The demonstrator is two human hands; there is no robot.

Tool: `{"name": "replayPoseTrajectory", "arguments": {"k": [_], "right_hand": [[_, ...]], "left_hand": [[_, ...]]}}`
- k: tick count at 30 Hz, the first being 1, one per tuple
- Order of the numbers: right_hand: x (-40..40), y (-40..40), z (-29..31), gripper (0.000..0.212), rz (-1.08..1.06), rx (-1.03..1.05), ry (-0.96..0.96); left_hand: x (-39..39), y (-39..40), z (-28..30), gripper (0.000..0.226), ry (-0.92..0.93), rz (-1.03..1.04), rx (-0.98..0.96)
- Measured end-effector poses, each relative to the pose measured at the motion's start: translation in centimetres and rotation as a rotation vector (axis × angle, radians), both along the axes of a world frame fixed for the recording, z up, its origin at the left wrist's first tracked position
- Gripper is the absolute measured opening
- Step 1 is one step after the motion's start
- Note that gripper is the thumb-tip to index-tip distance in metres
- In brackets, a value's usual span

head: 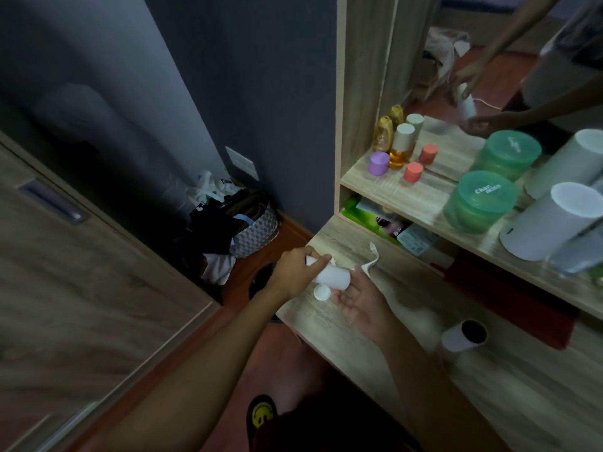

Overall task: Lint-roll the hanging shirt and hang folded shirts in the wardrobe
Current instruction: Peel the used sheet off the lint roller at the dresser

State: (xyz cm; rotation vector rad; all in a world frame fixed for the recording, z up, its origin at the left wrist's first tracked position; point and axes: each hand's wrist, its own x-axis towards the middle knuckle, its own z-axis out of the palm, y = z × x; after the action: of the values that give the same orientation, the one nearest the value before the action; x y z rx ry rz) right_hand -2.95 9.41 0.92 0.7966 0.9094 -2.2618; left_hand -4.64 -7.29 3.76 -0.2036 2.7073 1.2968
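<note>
**Two bare arms, hands meeting at centre**

Both forearms reach forward from the lower edge of the view and converge. The left hand (295,272) has its fingers curled round the lint roller (331,277), back of the hand facing up, wrist nearly straight. The right hand (359,300) lies palm up just beside it, fingers relaxed and loosely spread, fingertips touching the roller's end. The right wrist bends slightly inward.
</note>
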Motion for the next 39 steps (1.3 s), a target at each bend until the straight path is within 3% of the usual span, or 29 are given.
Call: {"name": "replayPoseTrajectory", "arguments": {"k": [5, 14, 20, 28, 32, 36, 39], "right_hand": [[-0.7, -0.2, -0.1, 0.041, -0.016, 0.033, 0.06], [-0.5, 0.2, -0.1, 0.037, 0.013, 0.052, 0.105], [-0.1, 0.7, -0.1, 0.027, -0.002, 0.035, 0.049], [-0.3, 1.1, -0.2, 0.017, 0.07, 0.188, 0.106], [0.0, 1.0, -1.2, 0.02, 0.243, 0.44, 0.241], [0.4, 0.6, -3.3, 0.029, 0.587, 1.031, 0.472], [0.6, 0.6, -5.5, 0.021, 0.6, 1.178, 0.525]], "left_hand": [[-0.9, 0.0, 0.0, 0.031, 0.058, 0.003, -0.077], [-1.1, -0.1, 0.1, 0.032, 0.034, 0.006, -0.012], [-1.0, 0.1, -0.3, 0.028, -0.008, -0.007, 0.044], [-0.8, -0.6, -0.1, 0.037, -0.004, 0.07, 0.079], [-0.5, -0.6, -0.4, 0.04, -0.016, 0.221, 0.243], [0.1, -0.8, -0.2, 0.035, -0.101, 0.321, 0.4], [0.6, -1.3, -0.2, 0.023, -0.176, 0.409, 0.516]]}}
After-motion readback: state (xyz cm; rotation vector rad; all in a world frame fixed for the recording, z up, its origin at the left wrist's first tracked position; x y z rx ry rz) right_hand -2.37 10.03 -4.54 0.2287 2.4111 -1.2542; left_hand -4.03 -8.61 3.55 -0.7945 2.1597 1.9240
